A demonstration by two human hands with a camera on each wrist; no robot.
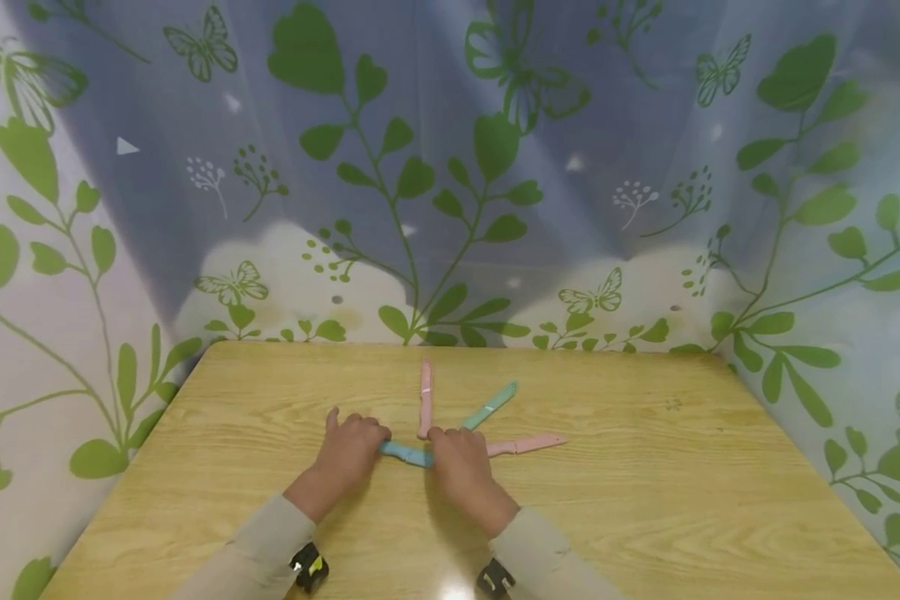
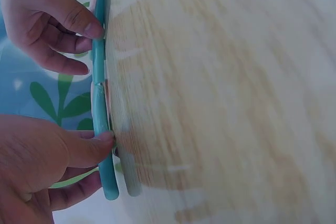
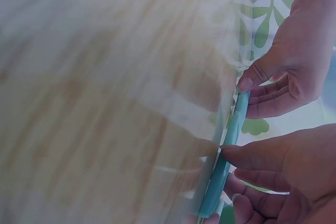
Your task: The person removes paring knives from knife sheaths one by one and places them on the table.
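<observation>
Left sleeve of pale beige cloth (image 1: 258,537): at 8 o'clock, taking the slim, smooth blue knife-shaped piece (image 1: 407,454) as the clock's centre and 12 as straight away from me.
Black left wrist device with a yellow patch (image 1: 311,571): between 7 and 8 o'clock, beside that cuff.
My bare left hand (image 1: 351,450): at 9 o'clock, pinching the blue piece near its left end between thumb and fingers; one outer finger sticks up.
Blue piece: at the centre, held between both my hands, with a joint partway along; I cannot tell whether it touches the table.
Upright-lying slim pink knife-shaped piece (image 1: 426,398): near 1 o'clock, pointing to 12, its near end just beside my right thumb.
My bare right hand (image 1: 461,471): between 3 and 4 o'clock, pinching the blue piece with the thumb on one side and fingers curled behind.
Slim green knife-shaped piece (image 1: 490,406): at 2 o'clock, slanting outward, its near end close to my right knuckles.
Black right wrist device (image 1: 495,577): near 5 o'clock.
Slanting slim pink knife-shaped piece (image 1: 527,444): at 3 o'clock, its inner end partly behind my right hand.
Right sleeve of pale beige cloth (image 1: 551,550): at 4 o'clock.
Yellow wood-grain table (image 1: 645,500): under everything.
Blue-and-white leaf-and-butterfly cloth (image 1: 450,158): across 10 to 2.
</observation>
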